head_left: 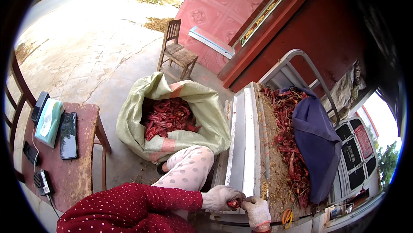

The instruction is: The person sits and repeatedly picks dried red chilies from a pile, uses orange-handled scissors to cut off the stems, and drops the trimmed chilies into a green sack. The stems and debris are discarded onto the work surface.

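My gloved left hand (218,198) is closed around a dried red chilli (233,203) near the bottom centre. Beside it my gloved right hand (255,210) pinches at that chilli's end. Both are at the metal edge of a truck bed (248,147), where a heap of dried red chillies (288,142) lies partly under a dark blue cloth (317,147). An open green woven sack (211,116) holding red chillies (165,119) stands left of the bed, by my bent leg. An orange looped item (287,218) lies right of my hands.
A wooden chair (77,177) at left carries a phone (69,136), tissue pack (48,123) and small black devices with cables. Another wooden chair (180,52) stands beyond the sack, before pink and red walls. A paved yard reaches toward a road. Metal railing rises at the bed's far end.
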The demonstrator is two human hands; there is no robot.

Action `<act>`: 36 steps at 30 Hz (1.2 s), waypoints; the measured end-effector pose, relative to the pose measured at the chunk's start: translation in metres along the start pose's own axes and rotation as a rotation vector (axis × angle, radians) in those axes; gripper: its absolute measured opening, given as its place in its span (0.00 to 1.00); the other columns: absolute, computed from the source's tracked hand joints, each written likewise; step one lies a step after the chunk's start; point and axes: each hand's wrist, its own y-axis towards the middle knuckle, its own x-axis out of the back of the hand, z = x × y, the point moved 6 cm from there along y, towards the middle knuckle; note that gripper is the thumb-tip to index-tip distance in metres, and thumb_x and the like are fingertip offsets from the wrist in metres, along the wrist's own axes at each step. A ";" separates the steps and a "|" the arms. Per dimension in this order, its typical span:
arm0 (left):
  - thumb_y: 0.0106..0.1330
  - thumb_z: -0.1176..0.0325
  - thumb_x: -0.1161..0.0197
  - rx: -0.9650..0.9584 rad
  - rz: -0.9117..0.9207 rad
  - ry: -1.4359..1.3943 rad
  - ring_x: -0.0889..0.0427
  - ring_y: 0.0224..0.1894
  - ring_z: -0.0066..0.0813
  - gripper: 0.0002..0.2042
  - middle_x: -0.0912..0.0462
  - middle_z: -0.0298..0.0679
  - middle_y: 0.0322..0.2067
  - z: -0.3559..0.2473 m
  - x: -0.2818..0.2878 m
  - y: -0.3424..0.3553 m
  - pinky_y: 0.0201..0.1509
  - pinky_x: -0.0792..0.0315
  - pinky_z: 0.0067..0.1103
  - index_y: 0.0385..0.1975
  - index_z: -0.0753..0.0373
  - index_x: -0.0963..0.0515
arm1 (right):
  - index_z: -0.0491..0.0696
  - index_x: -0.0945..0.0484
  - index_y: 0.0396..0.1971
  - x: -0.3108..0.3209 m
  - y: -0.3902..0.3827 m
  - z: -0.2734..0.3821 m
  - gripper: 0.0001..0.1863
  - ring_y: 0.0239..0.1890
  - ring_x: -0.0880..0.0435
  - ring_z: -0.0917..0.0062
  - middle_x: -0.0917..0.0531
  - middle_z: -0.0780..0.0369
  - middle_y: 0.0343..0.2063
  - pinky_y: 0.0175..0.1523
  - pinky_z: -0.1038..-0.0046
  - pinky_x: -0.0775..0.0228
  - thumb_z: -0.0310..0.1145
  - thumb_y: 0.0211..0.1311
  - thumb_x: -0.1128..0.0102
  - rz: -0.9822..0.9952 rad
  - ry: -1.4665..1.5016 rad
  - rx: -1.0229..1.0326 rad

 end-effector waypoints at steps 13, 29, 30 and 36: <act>0.57 0.76 0.27 0.375 -0.146 -0.961 0.17 0.35 0.19 0.16 0.14 0.37 0.36 0.043 0.010 -0.011 0.38 0.22 0.17 0.42 0.64 0.24 | 0.42 0.17 0.47 -0.016 -0.002 0.010 0.17 0.36 0.15 0.75 0.15 0.57 0.37 0.42 0.74 0.22 0.26 0.57 0.29 -0.337 0.270 0.464; 0.61 0.77 0.29 0.397 0.014 -0.929 0.19 0.35 0.20 0.14 0.16 0.35 0.35 0.025 0.011 -0.007 0.40 0.22 0.19 0.46 0.67 0.20 | 0.39 0.21 0.34 -0.036 0.003 -0.005 0.06 0.33 0.21 0.79 0.18 0.63 0.30 0.41 0.78 0.29 0.24 0.68 0.46 -0.348 0.600 0.433; 0.60 0.80 0.30 0.421 0.001 -0.971 0.19 0.34 0.20 0.13 0.17 0.36 0.34 0.028 0.009 -0.010 0.38 0.22 0.19 0.45 0.67 0.20 | 0.38 0.21 0.34 -0.040 0.003 -0.004 0.06 0.33 0.22 0.80 0.19 0.64 0.30 0.42 0.78 0.29 0.24 0.68 0.46 -0.299 0.732 0.345; 0.59 0.83 0.31 0.433 -0.058 -1.032 0.19 0.32 0.22 0.13 0.17 0.37 0.33 0.032 0.007 -0.016 0.35 0.23 0.20 0.43 0.68 0.20 | 0.46 0.21 0.34 -0.056 0.008 -0.013 0.08 0.27 0.29 0.89 0.23 0.69 0.27 0.31 0.85 0.38 0.30 0.70 0.48 -0.118 1.130 0.048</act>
